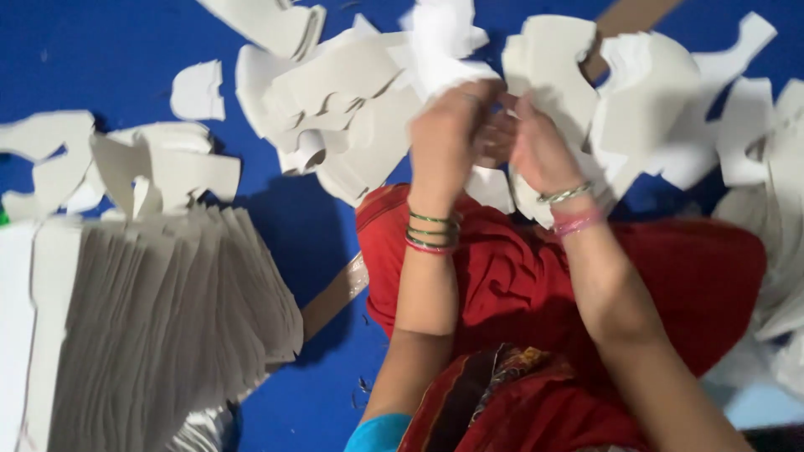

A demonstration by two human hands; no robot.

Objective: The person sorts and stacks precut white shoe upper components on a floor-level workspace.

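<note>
Even bright light, soft shadows, motion blur throughout the view.

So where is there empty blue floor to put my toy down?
Bare blue floor shows at the top left, between the small scrap and the picture's edge. Another patch lies between the big stack and the red cloth. Around the left hand and right hand it is crowded with white cutouts.

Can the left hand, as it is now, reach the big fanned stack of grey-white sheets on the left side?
Probably yes, once freed. The left hand grips white cut pieces together with the right hand. The fanned stack lies beside the left arm, nothing between them.
</note>
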